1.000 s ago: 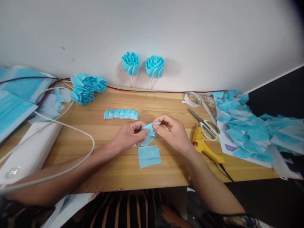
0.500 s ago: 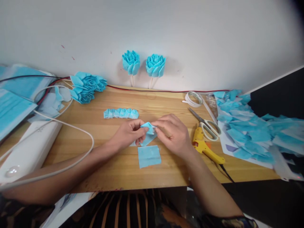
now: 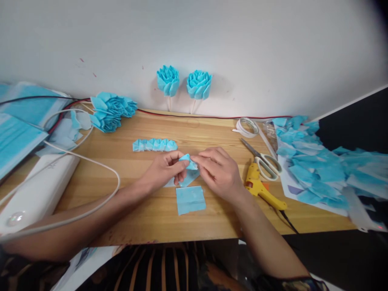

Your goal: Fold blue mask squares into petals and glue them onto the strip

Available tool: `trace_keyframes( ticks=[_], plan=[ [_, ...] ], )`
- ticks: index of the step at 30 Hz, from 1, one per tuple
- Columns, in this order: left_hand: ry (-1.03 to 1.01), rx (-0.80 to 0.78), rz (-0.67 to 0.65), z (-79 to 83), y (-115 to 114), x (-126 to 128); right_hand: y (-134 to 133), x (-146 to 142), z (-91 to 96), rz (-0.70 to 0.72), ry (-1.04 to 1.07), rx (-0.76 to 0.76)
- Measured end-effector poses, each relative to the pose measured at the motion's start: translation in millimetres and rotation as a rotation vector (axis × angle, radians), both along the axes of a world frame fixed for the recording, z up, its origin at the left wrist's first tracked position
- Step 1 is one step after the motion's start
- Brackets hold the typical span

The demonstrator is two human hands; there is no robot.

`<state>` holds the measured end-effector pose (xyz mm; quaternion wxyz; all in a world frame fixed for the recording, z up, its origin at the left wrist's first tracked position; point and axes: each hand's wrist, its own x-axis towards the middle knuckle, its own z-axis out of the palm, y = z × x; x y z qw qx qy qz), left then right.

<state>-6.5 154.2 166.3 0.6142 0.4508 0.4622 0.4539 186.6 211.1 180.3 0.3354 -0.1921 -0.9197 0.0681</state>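
Between my two hands is a small folded piece of blue fabric point(image 3: 190, 163), its tip pointing up. My left hand point(image 3: 168, 167) pinches its left side between thumb and fingers. The fingertips of my right hand point(image 3: 218, 171) are closed on its right edge. Just below lies a flat blue square point(image 3: 190, 200) on the wooden table, and part of another blue piece point(image 3: 189, 178) shows under my hands. Beyond my left hand rests a row of folded blue petals point(image 3: 155, 145).
Two blue flowers on sticks point(image 3: 199, 85) lean on the wall; more flowers point(image 3: 110, 111) lie at left. On the right are scissors point(image 3: 266, 163), a yellow glue gun point(image 3: 260, 190), a tape roll point(image 3: 247, 127) and a heap of blue pieces point(image 3: 315, 169). A white cable point(image 3: 117, 178) loops across my left arm.
The right side of the blue piece has been folded inward, making it smaller and more compact. My right fingertips have moved slightly left, closer to my left hand.
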Motion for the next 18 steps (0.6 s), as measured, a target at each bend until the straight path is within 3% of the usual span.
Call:
trace_keyframes(
  ticks=[8, 18],
  plan=[
    [-0.101, 0.033, 0.001, -7.3, -0.4, -1.7, 0.1, -0.6, 1.1, -0.005, -0.036, 0.056],
    [-0.059, -0.016, 0.042, -6.0, 1.6, -2.0, -3.0, -4.0, 0.3, -0.035, -0.055, 0.185]
  ],
)
